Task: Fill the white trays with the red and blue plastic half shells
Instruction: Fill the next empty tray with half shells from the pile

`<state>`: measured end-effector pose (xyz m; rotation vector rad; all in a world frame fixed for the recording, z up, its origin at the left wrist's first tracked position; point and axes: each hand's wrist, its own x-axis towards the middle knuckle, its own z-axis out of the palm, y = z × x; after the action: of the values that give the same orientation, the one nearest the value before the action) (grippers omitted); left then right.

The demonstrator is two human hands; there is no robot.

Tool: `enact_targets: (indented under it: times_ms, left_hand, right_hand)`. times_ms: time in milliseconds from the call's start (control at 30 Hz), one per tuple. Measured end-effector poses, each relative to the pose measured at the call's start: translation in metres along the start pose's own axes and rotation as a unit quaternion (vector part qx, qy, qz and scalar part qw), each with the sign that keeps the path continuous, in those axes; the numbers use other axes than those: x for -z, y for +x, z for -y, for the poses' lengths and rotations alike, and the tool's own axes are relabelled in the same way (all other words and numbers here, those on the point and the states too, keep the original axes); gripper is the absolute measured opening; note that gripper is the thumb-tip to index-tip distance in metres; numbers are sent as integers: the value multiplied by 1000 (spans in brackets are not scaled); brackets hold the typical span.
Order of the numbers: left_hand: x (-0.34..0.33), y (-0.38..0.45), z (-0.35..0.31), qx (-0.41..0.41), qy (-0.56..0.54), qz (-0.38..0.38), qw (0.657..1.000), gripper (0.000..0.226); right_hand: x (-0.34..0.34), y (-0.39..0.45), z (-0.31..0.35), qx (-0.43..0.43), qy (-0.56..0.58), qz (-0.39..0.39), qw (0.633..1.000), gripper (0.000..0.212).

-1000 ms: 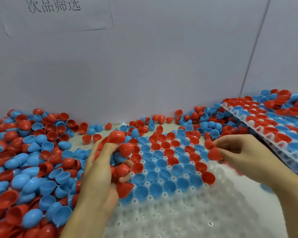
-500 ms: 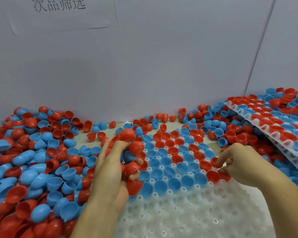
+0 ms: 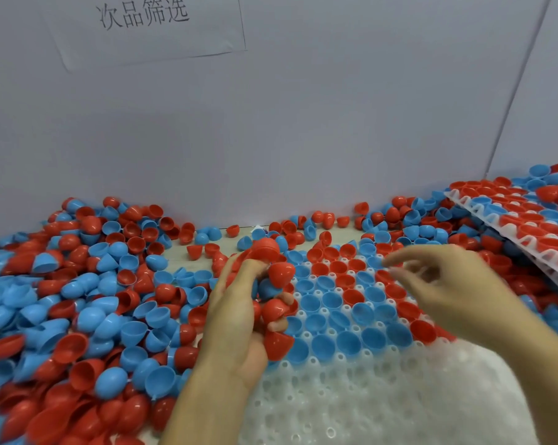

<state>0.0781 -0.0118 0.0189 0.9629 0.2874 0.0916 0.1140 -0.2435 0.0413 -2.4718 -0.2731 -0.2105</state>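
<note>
Clutching a bunch of red shells (image 3: pixel 272 319) in my left hand (image 3: pixel 239 329), right hand (image 3: pixel 444 290) loose-fingered and holding nothing, above the half-filled white tray (image 3: pixel 351 390)

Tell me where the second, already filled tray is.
Head view, far right: the filled white plastic tray lies tilted on the loose red and blue half shells, beyond the right hand.

Factory sorting bench: loose red and blue half shells (image 3: pixel 88 303) heaped in bulk, moulded white trays (image 3: pixel 351 396), plain partition walls (image 3: pixel 303 123) bearing a taped paper sign (image 3: pixel 146 27).
</note>
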Motion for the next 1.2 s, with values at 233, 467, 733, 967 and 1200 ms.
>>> enact_targets:
  times_ms: [233,467,733,967,1200]
  left_hand:
    - [-2,-3,2,10,82,82,993,29]
    - [-2,0,3,22,72,66,995,44]
    - [0,1,6,26,74,61,995,25]
    - [3,7,7,20,17,-25,999,22]
    - [1,9,13,-25,33,-55,998,19]
  right_hand:
    - [-60,-8,65,78,241,33,967,16]
    - [-64,-6,62,46,304,11,952,20]
    - [-71,-6,64,31,279,-12,960,6]
    - [-66,-5,64,-26,418,-19,908,18]
    - [-69,-12,79,-30,516,58,854,10]
